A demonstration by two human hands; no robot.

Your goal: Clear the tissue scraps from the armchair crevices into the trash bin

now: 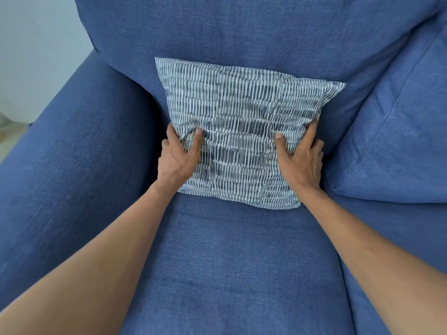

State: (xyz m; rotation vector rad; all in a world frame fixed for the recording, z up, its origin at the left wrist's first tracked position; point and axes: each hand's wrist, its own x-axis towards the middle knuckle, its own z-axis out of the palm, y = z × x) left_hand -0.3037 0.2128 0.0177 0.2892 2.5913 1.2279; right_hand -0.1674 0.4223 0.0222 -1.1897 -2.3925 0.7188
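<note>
A blue fabric armchair fills the view. A grey-and-white striped throw pillow leans against its backrest on the seat cushion. My left hand grips the pillow's lower left side, thumb pressed into the front. My right hand grips its lower right side the same way. No tissue scraps show, and the crevices behind and beside the pillow are hidden. No trash bin is in view.
The left armrest and the right armrest flank the seat closely. A pale wall and a strip of floor show at the upper left.
</note>
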